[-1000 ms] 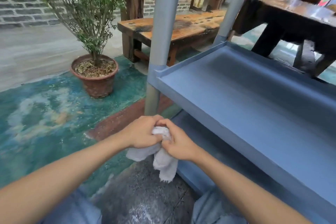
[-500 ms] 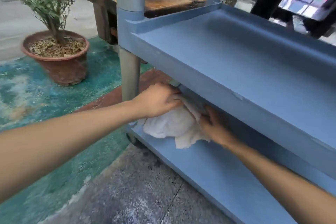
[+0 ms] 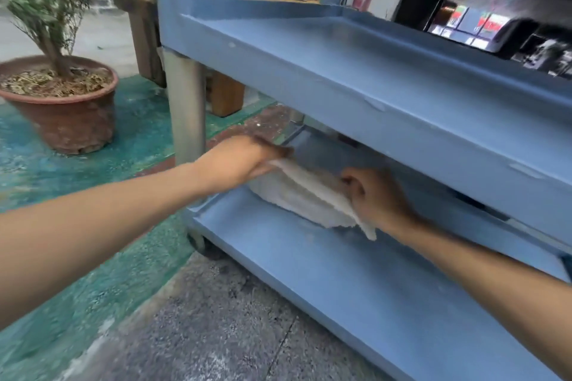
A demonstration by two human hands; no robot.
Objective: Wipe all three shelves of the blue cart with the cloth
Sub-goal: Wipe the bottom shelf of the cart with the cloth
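Observation:
The blue cart fills the right half of the view, with its middle shelf (image 3: 356, 71) above and its bottom shelf (image 3: 356, 281) near the floor. A white cloth (image 3: 303, 201) is spread between my hands at the left end of the bottom shelf. My left hand (image 3: 241, 158) grips the cloth's left edge. My right hand (image 3: 374, 198) holds its right edge, reaching in under the middle shelf, whose rim hides the fingertips. The top shelf is out of view.
A grey cart post (image 3: 185, 108) stands just behind my left hand, with a caster (image 3: 201, 244) below it. A potted plant (image 3: 62, 102) sits on the green floor at left. A wooden bench (image 3: 139, 25) stands behind the cart. Dark furniture (image 3: 479, 9) lies beyond the middle shelf.
Both hands carried the bunched cloth from in front of the cart down onto the bottom shelf and spread it out. The view has dropped lower and closer to the cart.

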